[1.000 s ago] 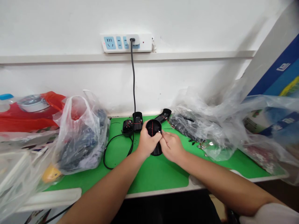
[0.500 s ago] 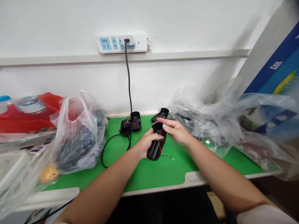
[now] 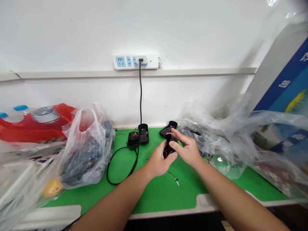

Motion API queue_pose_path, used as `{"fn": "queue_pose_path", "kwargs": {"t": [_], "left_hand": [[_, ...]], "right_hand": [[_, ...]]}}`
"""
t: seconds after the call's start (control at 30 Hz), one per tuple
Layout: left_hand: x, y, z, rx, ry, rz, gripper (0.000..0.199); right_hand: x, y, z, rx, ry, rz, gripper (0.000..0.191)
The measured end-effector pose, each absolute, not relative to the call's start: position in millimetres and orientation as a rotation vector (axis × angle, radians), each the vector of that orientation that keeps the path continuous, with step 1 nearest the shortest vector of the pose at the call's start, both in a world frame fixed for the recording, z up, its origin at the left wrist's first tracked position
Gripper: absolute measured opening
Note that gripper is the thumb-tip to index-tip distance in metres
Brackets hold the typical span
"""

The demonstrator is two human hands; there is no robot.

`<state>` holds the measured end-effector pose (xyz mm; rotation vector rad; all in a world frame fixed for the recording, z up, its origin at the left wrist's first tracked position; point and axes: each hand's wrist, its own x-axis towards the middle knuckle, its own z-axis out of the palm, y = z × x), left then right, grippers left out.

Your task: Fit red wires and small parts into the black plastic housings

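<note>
Between my two hands is a black plastic housing point(image 3: 169, 148), held above the green mat and partly covered by my fingers. My left hand point(image 3: 159, 161) grips it from the left, with the thumb across its lower end. My right hand point(image 3: 187, 148) holds its upper right side between thumb and fingers. A thin lead with a small white connector point(image 3: 177, 183) hangs below. Just behind my hands lies another black housing piece point(image 3: 167, 129). Farther left, an opened black housing point(image 3: 143, 134) with red wires stands beside a second black part point(image 3: 133, 139).
A black cable point(image 3: 140, 93) runs from a wall power strip point(image 3: 136, 62) down to the green mat point(image 3: 146, 199) and loops there. A filled plastic bag point(image 3: 81, 154) stands left. Clear plastic bags point(image 3: 216, 144) and a blue-and-white box point(image 3: 279, 77) crowd the right.
The view has tipped up and shifted left. The black housing has been turned, its long face now hidden by my hands. My right hand has closed onto its side.
</note>
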<state>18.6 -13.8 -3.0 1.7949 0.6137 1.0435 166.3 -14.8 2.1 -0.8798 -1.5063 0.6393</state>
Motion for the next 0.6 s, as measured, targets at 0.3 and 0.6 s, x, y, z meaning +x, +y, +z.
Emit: {"fn": "queue_pose_path", "kwargs": {"t": [0.3,0.6], "left_hand": [[19,-60,25,2.518,0.849,0.778,0.060],[-57,-165,-27,3.150,0.475,0.911,0.009]], "right_hand": [[191,30,-11,-0.915,-1.002,0.943,0.046],[194,94,18,-1.838,-1.396,0.809,0.059]]}}
